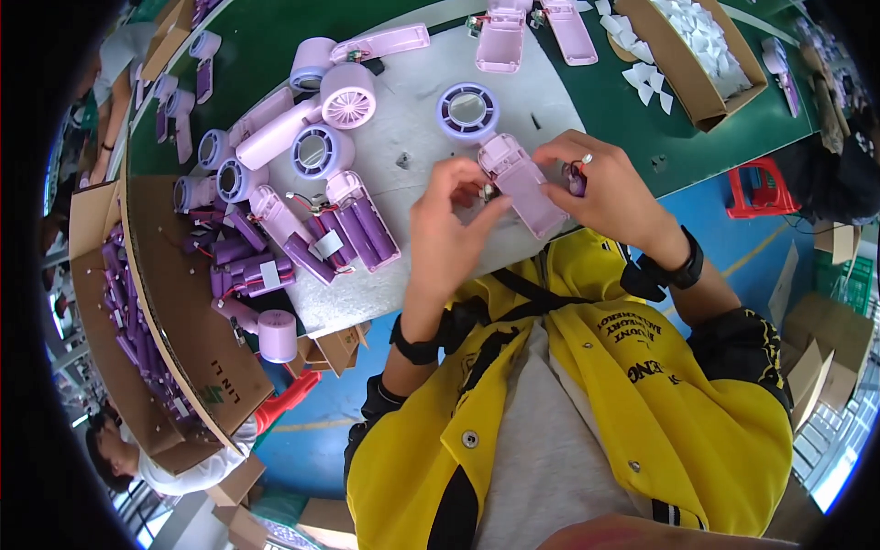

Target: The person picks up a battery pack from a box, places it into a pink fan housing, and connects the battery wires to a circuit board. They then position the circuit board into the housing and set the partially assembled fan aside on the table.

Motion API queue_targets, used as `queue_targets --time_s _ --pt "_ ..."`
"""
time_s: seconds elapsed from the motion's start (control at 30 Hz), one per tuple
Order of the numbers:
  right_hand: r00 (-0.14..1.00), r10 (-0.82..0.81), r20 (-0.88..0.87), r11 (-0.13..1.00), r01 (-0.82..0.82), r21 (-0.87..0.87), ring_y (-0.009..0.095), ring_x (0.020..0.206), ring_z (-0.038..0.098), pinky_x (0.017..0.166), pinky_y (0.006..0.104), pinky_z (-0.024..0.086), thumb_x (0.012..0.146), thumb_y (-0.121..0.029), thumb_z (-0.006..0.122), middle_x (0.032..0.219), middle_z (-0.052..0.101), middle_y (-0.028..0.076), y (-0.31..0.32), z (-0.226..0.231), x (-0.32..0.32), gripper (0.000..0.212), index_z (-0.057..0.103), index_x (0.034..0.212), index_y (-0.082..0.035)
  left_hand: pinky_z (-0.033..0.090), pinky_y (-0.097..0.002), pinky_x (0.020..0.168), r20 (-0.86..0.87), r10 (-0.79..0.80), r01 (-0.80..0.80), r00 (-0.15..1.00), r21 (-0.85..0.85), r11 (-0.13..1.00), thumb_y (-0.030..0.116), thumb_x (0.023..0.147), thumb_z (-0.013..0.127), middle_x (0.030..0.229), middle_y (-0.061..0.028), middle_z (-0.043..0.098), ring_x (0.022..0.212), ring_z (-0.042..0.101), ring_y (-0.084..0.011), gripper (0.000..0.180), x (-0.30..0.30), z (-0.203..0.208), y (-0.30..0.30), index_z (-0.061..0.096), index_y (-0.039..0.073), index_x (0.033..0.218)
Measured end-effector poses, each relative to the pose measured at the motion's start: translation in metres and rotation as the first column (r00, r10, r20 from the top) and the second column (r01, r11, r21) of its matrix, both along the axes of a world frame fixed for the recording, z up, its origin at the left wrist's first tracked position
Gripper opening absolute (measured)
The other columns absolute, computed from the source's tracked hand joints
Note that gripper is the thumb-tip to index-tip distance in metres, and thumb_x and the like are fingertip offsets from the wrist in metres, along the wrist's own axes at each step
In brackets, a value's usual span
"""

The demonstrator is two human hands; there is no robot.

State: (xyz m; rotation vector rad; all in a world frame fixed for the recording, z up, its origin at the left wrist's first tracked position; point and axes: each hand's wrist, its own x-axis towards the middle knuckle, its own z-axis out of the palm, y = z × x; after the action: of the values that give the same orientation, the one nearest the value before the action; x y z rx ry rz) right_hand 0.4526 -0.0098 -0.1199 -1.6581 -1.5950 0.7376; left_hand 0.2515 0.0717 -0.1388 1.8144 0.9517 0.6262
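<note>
A worker in a yellow-and-black jacket (596,357) bends over a pink handheld fan (524,191) at a green table (598,103), the fan lying tilted on a pale sheet (412,119) close to the jacket's hem. Its round head points toward 11 o'clock, its handle toward 5. The left hand (454,225) is half-curled, thumb and fingertips around a small wired part (488,192) at the handle's left edge; whether it pinches the part firmly cannot be told. The right hand (612,188) curls around a purple part (577,181) with thin wires, its thumb and forefinger at the handle's right edge. Black bands (683,264) circle both wrists.

Taking the fan as the dial's center, another fan's open handle (390,247) sits near 9 o'clock, long purple batteries (365,225) lying inside it. Farther out, between 8 and 9, a heap of purple batteries (243,257) sprawls beside a cardboard box (188,275), with more batteries in the box. More pink fans (348,96) cluster around 10 o'clock. Pink casings (500,41) lie at 12, a carton of white pieces (752,92) stands at 2, and a red stool (761,192) rests on the blue floor (701,229) at 3. At 8, well apart, is a co-worker in a white shirt (197,472).
</note>
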Motion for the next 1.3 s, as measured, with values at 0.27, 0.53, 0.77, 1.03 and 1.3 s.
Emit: queue_targets --time_s 0.27,0.53,0.77,1.03,1.3 --pt "0.960 0.232 0.159 0.939 -0.264 0.222 0.026 0.076 0.063 0.064 0.0349 0.052 0.074 -0.005 0.073 0.093 0.063 0.006 0.021 -0.004 -0.006 0.022 0.067 0.095 -0.005 0.052 -0.0298 0.074 0.080 -0.022 0.024 0.997 -0.035 0.999 -0.006 0.072 0.074 0.097 -0.0096 0.067 0.083 0.066 -0.0189 0.033 -0.014 -0.002 -0.004 0.064 0.003 0.102" --pt "0.946 0.306 0.107 0.902 -0.324 0.287 0.024 0.070 0.060 0.059 0.0354 0.050 0.072 -0.007 0.074 0.082 0.056 0.004 0.028 -0.022 -0.013 0.017 0.067 0.088 -0.007 0.053 -0.0298 0.069 0.064 -0.039 0.035 0.997 0.058 0.998 -0.011 0.069 0.068 0.099 -0.0090 0.066 0.084 0.066 -0.0218 0.038 -0.016 0.007 -0.015 0.069 0.005 0.103" --pt "0.938 0.342 0.045 0.926 -0.345 0.155 0.024 0.073 0.060 0.059 0.0347 0.049 0.072 -0.007 0.074 0.082 0.056 0.004 0.024 -0.011 -0.007 0.009 0.067 0.079 -0.007 0.053 -0.0298 0.068 -0.006 -0.056 0.056 0.998 0.073 0.996 -0.012 0.068 0.067 0.102 -0.0094 0.063 0.083 0.066 -0.0217 0.037 -0.020 0.017 -0.020 0.072 0.006 0.100" --pt "0.930 0.365 0.039 0.919 -0.367 0.143 0.025 0.074 0.060 0.063 0.0358 0.050 0.073 -0.003 0.070 0.094 0.055 0.006 0.024 -0.014 -0.006 0.019 0.065 0.091 -0.007 0.053 -0.0297 0.071 -0.037 -0.047 0.050 0.998 0.096 0.994 -0.010 0.068 0.070 0.103 -0.0125 0.062 0.085 0.065 -0.0225 0.031 -0.008 0.024 -0.019 0.072 0.006 0.095" --pt "0.848 0.502 -0.167 0.854 -0.456 0.252 0.024 0.073 0.060 0.062 0.0334 0.049 0.077 -0.002 0.067 0.097 0.054 0.008 0.023 -0.009 0.015 0.013 0.061 0.088 -0.006 0.053 -0.0275 0.072 0.125 0.060 -0.068 0.990 0.060 0.996 -0.008 0.069 0.076 0.102 -0.0127 0.064 0.083 0.066 -0.0210 0.032 -0.010 0.006 -0.021 0.070 0.005 0.097"
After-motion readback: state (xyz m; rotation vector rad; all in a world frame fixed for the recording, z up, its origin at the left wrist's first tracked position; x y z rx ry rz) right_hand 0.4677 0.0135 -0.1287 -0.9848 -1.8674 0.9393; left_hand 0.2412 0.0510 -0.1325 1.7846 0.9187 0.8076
